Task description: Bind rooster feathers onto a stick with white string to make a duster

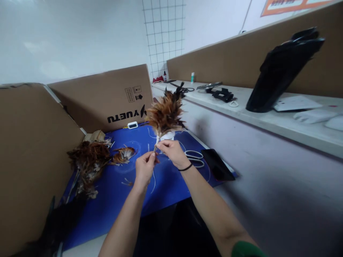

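A feather duster (166, 112) with brown and black feathers stands upright above the blue mat (112, 207). My left hand (144, 166) pinches the lower part of its thin stick. Just above, my right hand (170, 151) has thumb and forefinger closed at the white-wrapped base of the feathers. Whether the right fingers also hold thread is too small to tell. A pale string (153, 182) hangs below the hands onto the mat. Behind my right hand a white round object (168, 135) is partly hidden.
Brown feathers (91, 157) lie heaped at the left, with a smaller bunch (123, 155) beside them. White-handled scissors (195, 159) and a black phone or tablet (217, 164) lie at the right. Cardboard walls (107, 96) stand behind and left. A shelf (241, 103) carries a black container (281, 71).
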`<state>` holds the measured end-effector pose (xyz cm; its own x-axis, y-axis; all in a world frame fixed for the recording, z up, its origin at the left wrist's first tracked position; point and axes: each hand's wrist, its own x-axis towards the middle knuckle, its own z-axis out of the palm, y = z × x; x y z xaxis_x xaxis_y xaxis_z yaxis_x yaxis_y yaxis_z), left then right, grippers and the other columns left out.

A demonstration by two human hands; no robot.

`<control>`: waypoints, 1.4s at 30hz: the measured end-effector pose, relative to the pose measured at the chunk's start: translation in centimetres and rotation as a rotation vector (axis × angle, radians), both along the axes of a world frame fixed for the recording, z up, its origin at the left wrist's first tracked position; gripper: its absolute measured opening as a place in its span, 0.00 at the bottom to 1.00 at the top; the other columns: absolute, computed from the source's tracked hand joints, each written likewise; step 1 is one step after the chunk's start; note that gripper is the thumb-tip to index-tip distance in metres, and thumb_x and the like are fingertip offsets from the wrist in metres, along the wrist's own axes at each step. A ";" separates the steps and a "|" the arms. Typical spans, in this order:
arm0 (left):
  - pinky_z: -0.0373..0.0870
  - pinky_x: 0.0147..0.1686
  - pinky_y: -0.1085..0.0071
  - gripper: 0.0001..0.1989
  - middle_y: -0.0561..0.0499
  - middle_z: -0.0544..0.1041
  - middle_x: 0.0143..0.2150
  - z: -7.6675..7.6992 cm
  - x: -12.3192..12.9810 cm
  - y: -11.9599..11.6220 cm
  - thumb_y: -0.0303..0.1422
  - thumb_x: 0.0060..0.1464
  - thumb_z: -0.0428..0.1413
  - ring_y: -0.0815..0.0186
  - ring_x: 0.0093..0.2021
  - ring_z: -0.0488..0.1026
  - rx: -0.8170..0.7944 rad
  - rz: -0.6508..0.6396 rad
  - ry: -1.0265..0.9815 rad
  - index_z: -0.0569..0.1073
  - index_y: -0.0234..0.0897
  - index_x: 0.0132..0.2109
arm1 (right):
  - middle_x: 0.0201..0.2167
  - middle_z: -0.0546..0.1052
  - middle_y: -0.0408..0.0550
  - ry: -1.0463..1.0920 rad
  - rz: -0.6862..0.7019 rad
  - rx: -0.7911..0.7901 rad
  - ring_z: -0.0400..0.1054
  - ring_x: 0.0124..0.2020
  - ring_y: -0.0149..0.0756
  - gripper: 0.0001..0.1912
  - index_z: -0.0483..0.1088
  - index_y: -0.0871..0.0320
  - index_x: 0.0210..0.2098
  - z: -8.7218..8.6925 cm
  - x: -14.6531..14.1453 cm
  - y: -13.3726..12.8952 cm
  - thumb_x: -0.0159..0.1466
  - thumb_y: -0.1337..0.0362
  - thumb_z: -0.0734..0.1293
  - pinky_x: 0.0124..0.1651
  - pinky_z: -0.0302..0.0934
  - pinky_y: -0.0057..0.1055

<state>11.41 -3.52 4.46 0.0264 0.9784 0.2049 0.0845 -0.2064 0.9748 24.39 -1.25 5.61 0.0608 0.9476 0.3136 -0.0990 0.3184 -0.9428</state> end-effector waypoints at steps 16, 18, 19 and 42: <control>0.63 0.28 0.73 0.16 0.48 0.76 0.26 -0.1 -0.7 -0.5 0.41 0.52 0.53 0.68 0.25 0.69 0.149 0.073 0.245 0.77 0.35 0.40 | 0.17 0.65 0.40 0.044 -0.015 -0.037 0.56 0.21 0.26 0.13 0.68 0.60 0.20 0.1 0.0 -0.1 0.51 0.57 0.68 0.24 0.50 0.26; 0.55 0.19 0.76 0.20 0.50 0.73 0.22 0.3 -0.7 -0.4 0.45 0.52 0.52 0.72 0.18 0.62 -0.046 -0.121 0.069 0.76 0.32 0.40 | 0.17 0.65 0.40 0.029 -0.017 -0.016 0.55 0.21 0.26 0.12 0.69 0.60 0.21 0.0 0.1 -0.1 0.52 0.57 0.67 0.24 0.50 0.25; 0.51 0.17 0.77 0.21 0.51 0.72 0.21 0.4 -0.7 -0.3 0.46 0.51 0.52 0.74 0.16 0.58 -0.126 -0.193 -0.005 0.75 0.31 0.39 | 0.17 0.65 0.40 0.025 -0.011 -0.013 0.55 0.20 0.25 0.12 0.70 0.61 0.22 0.0 0.2 0.0 0.52 0.57 0.67 0.23 0.49 0.25; 0.43 0.15 0.78 0.20 0.55 0.69 0.18 0.2 -0.8 -1.0 0.47 0.50 0.53 0.77 0.14 0.53 -0.269 -0.292 -0.130 0.74 0.33 0.38 | 0.14 0.57 0.35 -0.021 0.163 -0.073 0.48 0.17 0.23 0.13 0.70 0.61 0.23 1.0 1.4 0.0 0.53 0.56 0.66 0.20 0.41 0.25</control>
